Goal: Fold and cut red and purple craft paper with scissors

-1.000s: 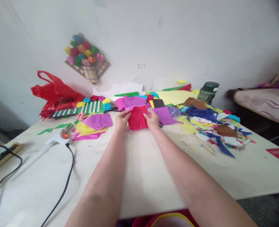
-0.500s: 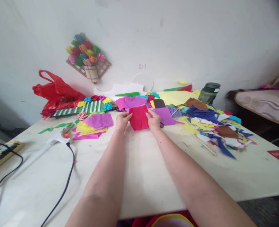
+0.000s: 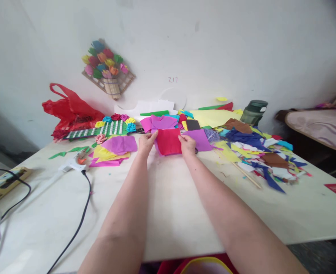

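A red square of crepe paper (image 3: 169, 142) is stretched between my two hands above the white table. My left hand (image 3: 146, 143) pinches it at its upper left edge, and my right hand (image 3: 188, 145) grips the right edge. Along the red square's left and lower edge shows a thin purple rim, perhaps a second sheet behind. A purple paper square (image 3: 201, 140) lies just right of my right hand. Behind the red square rest more magenta and purple sheets (image 3: 164, 122). To the left of my left hand sits a stack of purple, yellow and pink sheets (image 3: 119, 145).
Paper scraps (image 3: 259, 152) and a thin stick (image 3: 248, 176) spread over the right side, near a green bottle (image 3: 253, 113). A phone (image 3: 193, 125) lies at the back. Leftward are a glue gun (image 3: 73, 166) with its cord, a power strip (image 3: 10, 184) and a red bag (image 3: 73, 116).
My hands have stayed at the red paper with slightly shifted fingers, and a purple rim now shows at its left side. The whole view has moved a little.
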{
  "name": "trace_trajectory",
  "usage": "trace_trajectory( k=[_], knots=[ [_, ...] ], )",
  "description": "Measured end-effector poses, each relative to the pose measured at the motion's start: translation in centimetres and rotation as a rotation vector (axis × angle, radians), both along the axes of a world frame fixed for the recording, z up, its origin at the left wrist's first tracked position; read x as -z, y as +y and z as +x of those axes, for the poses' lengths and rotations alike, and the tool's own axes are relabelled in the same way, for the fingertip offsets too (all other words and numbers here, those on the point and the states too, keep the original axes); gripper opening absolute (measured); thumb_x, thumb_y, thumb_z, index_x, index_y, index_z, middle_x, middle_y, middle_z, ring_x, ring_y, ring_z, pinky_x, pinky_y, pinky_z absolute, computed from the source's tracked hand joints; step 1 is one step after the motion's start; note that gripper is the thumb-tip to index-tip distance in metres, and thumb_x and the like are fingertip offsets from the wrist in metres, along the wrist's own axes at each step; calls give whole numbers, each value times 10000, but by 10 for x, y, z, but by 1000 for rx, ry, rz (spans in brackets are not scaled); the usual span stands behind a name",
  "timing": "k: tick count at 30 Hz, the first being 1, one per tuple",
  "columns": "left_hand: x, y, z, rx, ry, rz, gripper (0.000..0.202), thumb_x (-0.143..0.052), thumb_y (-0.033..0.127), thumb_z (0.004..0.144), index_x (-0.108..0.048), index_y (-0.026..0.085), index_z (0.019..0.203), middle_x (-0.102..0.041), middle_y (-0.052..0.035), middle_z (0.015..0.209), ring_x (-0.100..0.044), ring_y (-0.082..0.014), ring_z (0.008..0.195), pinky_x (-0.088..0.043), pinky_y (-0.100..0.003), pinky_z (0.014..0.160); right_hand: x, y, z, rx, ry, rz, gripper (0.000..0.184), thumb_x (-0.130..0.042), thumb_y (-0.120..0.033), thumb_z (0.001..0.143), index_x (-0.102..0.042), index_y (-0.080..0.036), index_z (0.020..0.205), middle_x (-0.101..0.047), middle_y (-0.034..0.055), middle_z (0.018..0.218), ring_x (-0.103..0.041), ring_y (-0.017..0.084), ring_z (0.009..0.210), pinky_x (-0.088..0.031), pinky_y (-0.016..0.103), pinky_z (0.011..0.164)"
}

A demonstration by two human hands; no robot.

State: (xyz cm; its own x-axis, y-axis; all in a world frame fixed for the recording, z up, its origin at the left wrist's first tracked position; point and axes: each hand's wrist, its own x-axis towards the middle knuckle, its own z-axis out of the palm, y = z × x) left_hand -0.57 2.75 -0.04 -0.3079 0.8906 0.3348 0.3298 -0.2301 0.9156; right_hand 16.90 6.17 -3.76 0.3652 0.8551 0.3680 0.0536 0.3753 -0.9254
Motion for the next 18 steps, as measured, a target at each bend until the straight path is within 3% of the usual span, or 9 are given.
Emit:
trace_trajectory(
  k=[3,8,13,18],
  knots=[
    [-5,1,-4,-63,136,-20,196,-632,249,646,-689,134,794,-638,-27,670,-575,-157,663,-424,-241,637,0,-2,1,25,-12,-26,211,-601,-296,663,-704,-134,750,-705,66,745,-630,204,728,-475,343,766],
    [-24,-4,-15,-218,411,-106,402,-529,-2,591,-680,119,943,-682,-98,851,-612,-219,821,-430,-287,772,-1,-2,2,51,-4,-40,198,-605,-294,658,-697,-134,730,-693,60,710,-620,208,713,-469,359,764],
    [-42,-13,-52,-326,544,-113,471,-475,-26,609,-655,94,1026,-673,-134,953,-603,-252,912,-417,-304,816,2,0,2,73,-3,-27,174,-613,-284,650,-691,-138,704,-679,48,670,-608,199,680,-470,363,747],
    [-41,-19,-96,-448,604,-160,467,-464,-19,606,-654,92,1018,-669,-147,977,-595,-266,947,-411,-320,841,2,-2,2,74,-3,-22,178,-609,-281,655,-687,-133,716,-683,51,680,-606,196,676,-471,362,745]
  ],
)
